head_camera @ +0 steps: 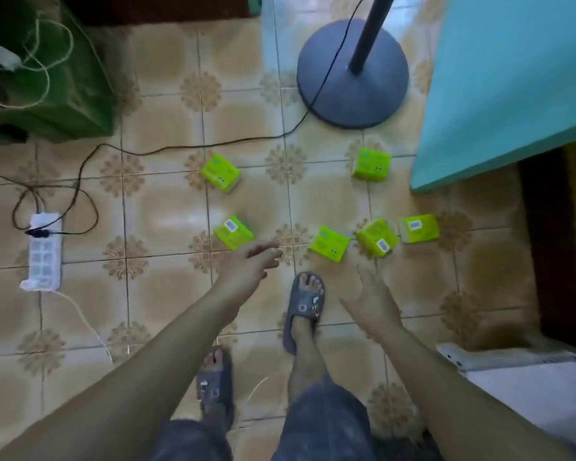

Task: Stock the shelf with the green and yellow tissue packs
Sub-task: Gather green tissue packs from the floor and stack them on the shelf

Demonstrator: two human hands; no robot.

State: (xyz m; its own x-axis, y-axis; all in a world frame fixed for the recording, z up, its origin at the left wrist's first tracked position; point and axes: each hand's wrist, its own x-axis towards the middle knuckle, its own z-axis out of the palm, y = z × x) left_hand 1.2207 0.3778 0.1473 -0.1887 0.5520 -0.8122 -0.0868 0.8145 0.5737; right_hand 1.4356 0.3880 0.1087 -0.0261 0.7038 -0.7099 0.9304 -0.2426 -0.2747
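Note:
Several green and yellow tissue packs lie scattered on the tiled floor. One pack (221, 173) lies far left, another (370, 164) far right by the teal surface. A nearer row holds a pack (233, 231), a pack (330, 243), a pack (377, 237) and a pack (418, 228). My left hand (250, 264) reaches out, fingers extended, just below the near-left pack, holding nothing. My right hand (373, 301) is spread and empty, below the middle packs. No shelf is clearly visible.
A fan's round base (379, 104) and pole stand behind the packs, its black cable (180, 148) running left to a white power strip (44, 252). A teal surface (512, 88) overhangs at right. A green bag (64, 94) sits far left. My sandalled feet (305, 307) stand below.

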